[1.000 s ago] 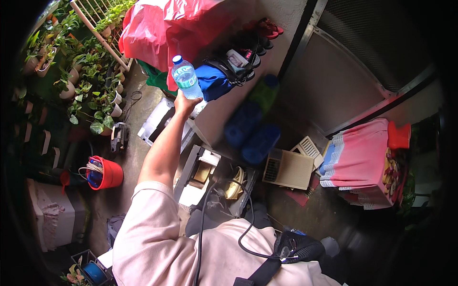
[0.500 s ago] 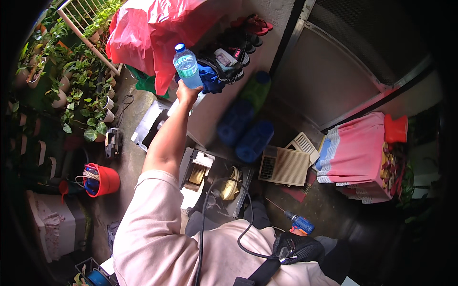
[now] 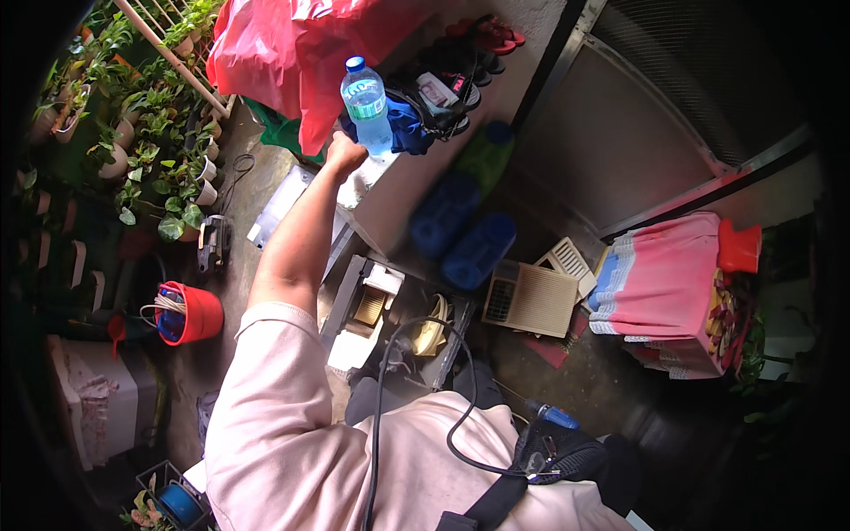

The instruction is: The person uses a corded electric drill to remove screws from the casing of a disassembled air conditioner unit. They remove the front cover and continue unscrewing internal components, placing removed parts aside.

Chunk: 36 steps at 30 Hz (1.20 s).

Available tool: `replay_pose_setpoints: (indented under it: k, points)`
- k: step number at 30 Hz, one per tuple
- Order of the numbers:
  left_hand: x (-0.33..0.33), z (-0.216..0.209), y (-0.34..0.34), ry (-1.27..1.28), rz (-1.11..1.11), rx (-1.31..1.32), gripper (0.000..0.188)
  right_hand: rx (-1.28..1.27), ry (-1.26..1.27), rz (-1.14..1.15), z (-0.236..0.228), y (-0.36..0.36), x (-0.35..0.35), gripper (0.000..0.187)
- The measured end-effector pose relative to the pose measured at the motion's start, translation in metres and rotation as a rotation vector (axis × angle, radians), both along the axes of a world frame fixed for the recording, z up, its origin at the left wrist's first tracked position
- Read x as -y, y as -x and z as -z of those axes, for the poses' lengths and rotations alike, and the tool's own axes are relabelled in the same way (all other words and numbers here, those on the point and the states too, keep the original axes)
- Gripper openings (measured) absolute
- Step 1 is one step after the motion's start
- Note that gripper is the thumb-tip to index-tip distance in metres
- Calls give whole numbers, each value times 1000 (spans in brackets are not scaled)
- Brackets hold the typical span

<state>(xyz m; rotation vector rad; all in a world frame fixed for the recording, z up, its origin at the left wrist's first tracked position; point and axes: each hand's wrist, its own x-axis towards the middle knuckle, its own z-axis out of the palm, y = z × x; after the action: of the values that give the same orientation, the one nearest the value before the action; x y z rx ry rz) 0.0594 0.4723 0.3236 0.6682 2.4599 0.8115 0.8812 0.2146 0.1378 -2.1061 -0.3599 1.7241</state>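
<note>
A clear water bottle (image 3: 367, 111) with a blue cap and pale label stands upright on the ledge (image 3: 361, 188), past the end of my outstretched left arm. My left hand (image 3: 346, 153) is beside the lower left of the bottle, its fingers curled in; no object shows in them. The bottle's base shows to the right of the knuckles. Low on the right, a blue power drill (image 3: 556, 417) juts out from behind the black mesh pouch (image 3: 567, 453) on my body. My right hand does not show; the pouch and my clothes cover that area.
Sandals (image 3: 500, 37) and a blue cloth (image 3: 407, 128) lie along the ledge, beside a red plastic cover (image 3: 301, 53). On the floor are beige appliance parts (image 3: 536, 299), blue jugs (image 3: 478, 250) and a red bucket (image 3: 202, 314). Potted plants (image 3: 164, 168) fill the left side.
My left hand has let go of the bottle, which now stands on the ledge, and has shifted left of it. The drill has sunk further behind the pouch.
</note>
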Motion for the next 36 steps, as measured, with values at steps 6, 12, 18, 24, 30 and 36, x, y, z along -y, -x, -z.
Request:
replay_pose_setpoints:
  k: [6, 12, 18, 24, 30, 36]
  points:
    - [20, 46, 23, 208, 368, -302, 37, 1, 17, -16, 3, -1, 2, 30]
    - [32, 59, 1, 165, 433, -561, 22, 6, 34, -31, 3, -6, 7, 29]
    - [33, 41, -16, 171, 387, -573, 15, 16, 67, -57, 4, -10, 16, 28]
    - [32, 45, -18, 174, 461, -649, 16, 60, 164, -143, 5, -31, 24, 26]
    - [34, 46, -22, 79, 416, -649, 12, 93, 327, -312, 12, -51, 24, 25]
    - [34, 47, -21, 121, 406, -638, 17, 86, 24, -130, 4, -33, 20, 26]
